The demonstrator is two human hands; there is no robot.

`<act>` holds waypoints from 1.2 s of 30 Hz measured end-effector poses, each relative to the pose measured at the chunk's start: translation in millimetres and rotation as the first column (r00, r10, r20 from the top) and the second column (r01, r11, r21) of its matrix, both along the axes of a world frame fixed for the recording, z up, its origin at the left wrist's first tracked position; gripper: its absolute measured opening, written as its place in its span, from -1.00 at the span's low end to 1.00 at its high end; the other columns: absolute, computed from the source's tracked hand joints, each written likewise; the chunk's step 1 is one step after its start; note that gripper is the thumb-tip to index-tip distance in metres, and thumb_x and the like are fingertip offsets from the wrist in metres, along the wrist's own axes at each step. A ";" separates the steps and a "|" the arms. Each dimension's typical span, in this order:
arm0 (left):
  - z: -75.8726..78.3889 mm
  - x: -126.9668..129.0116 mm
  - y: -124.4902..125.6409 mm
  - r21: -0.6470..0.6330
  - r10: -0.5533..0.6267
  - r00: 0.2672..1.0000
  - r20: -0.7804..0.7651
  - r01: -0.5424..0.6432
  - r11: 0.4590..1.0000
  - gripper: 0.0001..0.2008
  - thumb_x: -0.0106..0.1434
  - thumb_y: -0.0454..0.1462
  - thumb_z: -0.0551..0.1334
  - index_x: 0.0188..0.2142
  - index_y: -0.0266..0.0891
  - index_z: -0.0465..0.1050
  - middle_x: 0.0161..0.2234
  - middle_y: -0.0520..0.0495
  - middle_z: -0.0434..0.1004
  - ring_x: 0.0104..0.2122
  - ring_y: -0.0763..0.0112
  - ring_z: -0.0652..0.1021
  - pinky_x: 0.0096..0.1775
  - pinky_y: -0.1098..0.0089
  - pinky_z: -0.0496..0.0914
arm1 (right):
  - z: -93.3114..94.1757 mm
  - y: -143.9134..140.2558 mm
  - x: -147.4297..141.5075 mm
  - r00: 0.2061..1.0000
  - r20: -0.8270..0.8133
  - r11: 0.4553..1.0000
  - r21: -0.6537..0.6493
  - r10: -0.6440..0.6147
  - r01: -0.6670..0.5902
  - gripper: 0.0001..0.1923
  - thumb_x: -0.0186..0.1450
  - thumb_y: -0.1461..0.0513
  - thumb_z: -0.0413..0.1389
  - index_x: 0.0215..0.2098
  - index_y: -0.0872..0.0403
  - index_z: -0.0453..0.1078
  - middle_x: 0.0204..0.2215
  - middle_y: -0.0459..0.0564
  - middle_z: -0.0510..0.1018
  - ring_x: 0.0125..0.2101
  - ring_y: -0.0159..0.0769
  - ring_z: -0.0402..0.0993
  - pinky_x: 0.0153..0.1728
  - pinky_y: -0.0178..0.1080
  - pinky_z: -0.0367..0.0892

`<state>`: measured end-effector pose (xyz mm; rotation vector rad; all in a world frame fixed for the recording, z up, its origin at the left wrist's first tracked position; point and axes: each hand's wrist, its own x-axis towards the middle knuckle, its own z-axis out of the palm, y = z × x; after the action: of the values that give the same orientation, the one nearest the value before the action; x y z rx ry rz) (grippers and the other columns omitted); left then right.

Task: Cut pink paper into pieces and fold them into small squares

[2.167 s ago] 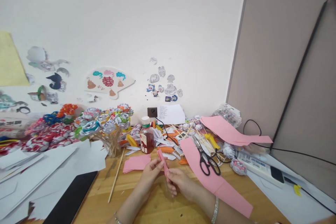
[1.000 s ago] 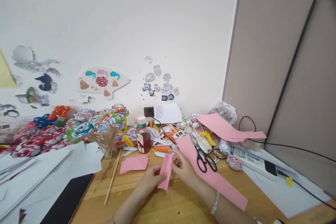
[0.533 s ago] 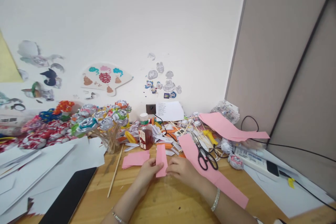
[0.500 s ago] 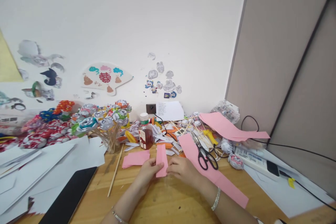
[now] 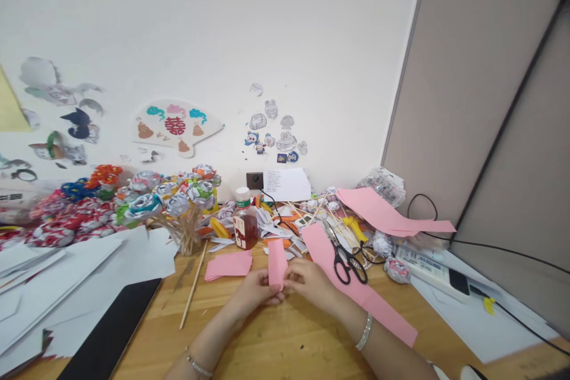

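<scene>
A small pink paper piece point(image 5: 276, 261) stands upright between my two hands, just above the wooden desk point(image 5: 276, 344). My left hand point(image 5: 252, 294) pinches its lower left edge. My right hand point(image 5: 309, 282) pinches its lower right edge. A stack of pink paper squares point(image 5: 228, 265) lies just left of my hands. A long pink paper strip point(image 5: 356, 291) lies to the right, with black scissors point(image 5: 345, 261) on top of it.
A brown bottle point(image 5: 244, 227), paper roses on sticks point(image 5: 178, 205) and wooden skewers point(image 5: 192, 285) crowd the back. White sheets point(image 5: 80, 279) and a black tablet point(image 5: 111, 332) lie left. A power strip point(image 5: 439, 276) with cables sits right, near more pink paper point(image 5: 383, 214).
The folded pink piece went from a narrow strip held in the air to a wider piece held low over the desk. Both hands moved closer together at its bottom edge.
</scene>
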<state>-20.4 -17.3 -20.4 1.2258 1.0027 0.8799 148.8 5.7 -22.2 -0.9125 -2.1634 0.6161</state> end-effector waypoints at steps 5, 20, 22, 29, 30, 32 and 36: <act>0.6 4.0 -0.1 0.049 -0.008 1.000 -0.009 0.009 0.999 -0.68 -0.15 -0.14 0.33 -0.43 -0.32 0.47 -0.56 -0.03 0.52 -0.52 0.41 0.49 -0.40 0.42 0.35 | -3.0 1.0 -3.2 0.992 -0.125 0.990 -0.139 -0.020 0.002 -0.95 0.05 0.30 0.14 -0.47 0.07 0.41 -0.52 -0.12 0.42 -0.51 -0.39 0.29 -0.49 -0.37 0.17; -1.1 10.8 0.9 0.112 0.052 0.999 -0.004 -0.051 0.992 -0.74 -0.18 -0.21 0.35 -0.46 -0.32 0.47 -0.57 -0.01 0.53 -0.55 0.41 0.48 -0.43 0.43 0.33 | -1.6 -2.1 -8.5 0.957 -0.265 0.970 -0.236 -0.119 0.055 -0.93 0.02 0.33 0.11 -0.49 0.08 0.39 -0.55 -0.14 0.43 -0.53 -0.40 0.30 -0.50 -0.36 0.19; -1.1 11.4 1.0 0.111 0.061 0.998 -0.004 -0.060 0.992 -0.76 -0.17 -0.23 0.34 -0.47 -0.31 0.46 -0.59 0.00 0.52 -0.56 0.40 0.48 -0.44 0.43 0.33 | -0.7 -3.2 -8.7 0.954 -0.271 0.967 -0.245 -0.131 0.063 -0.94 0.01 0.33 0.11 -0.49 0.08 0.39 -0.55 -0.13 0.43 -0.53 -0.39 0.30 -0.50 -0.36 0.19; 3.9 11.9 -1.8 0.148 0.055 0.998 -0.032 -0.050 0.988 -0.84 -0.13 -0.27 0.29 -0.51 -0.31 0.44 -0.61 0.01 0.50 -0.58 0.41 0.47 -0.46 0.43 0.32 | -3.6 -3.1 -9.7 0.952 -0.272 0.965 -0.252 -0.142 0.072 -0.93 0.02 0.33 0.09 -0.49 0.08 0.37 -0.56 -0.15 0.40 -0.52 -0.39 0.31 -0.49 -0.35 0.19; 4.5 12.1 -2.1 0.148 0.056 0.998 -0.032 -0.050 0.988 -0.85 -0.13 -0.27 0.29 -0.51 -0.31 0.43 -0.61 0.01 0.50 -0.58 0.41 0.46 -0.47 0.43 0.32 | -4.5 -2.8 -10.1 0.951 -0.273 0.965 -0.251 -0.146 0.076 -0.93 0.02 0.34 0.09 -0.49 0.08 0.37 -0.56 -0.15 0.40 -0.52 -0.39 0.31 -0.49 -0.35 0.19; 4.7 12.4 -2.4 0.141 0.061 0.998 -0.030 -0.056 0.988 -0.85 -0.13 -0.28 0.29 -0.52 -0.30 0.42 -0.62 0.02 0.48 -0.60 0.42 0.46 -0.48 0.42 0.32 | -6.6 -2.1 -10.9 0.948 -0.276 0.964 -0.252 -0.156 0.085 -0.93 0.02 0.34 0.08 -0.50 0.07 0.37 -0.57 -0.15 0.40 -0.52 -0.39 0.30 -0.49 -0.35 0.19; 2.3 12.2 -1.7 0.116 0.082 0.996 -0.039 -0.077 0.990 -0.86 -0.14 -0.30 0.28 -0.52 -0.30 0.42 -0.65 0.05 0.47 -0.63 0.44 0.45 -0.50 0.43 0.32 | -11.5 -1.0 -12.2 0.936 -0.290 0.958 -0.260 -0.198 0.122 -0.91 0.02 0.34 0.09 -0.48 0.06 0.36 -0.57 -0.16 0.39 -0.53 -0.38 0.31 -0.49 -0.35 0.19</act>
<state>-8.2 -19.0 -18.1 1.3136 1.0533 0.9877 136.6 4.7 -33.7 -1.0294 -1.7363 0.8878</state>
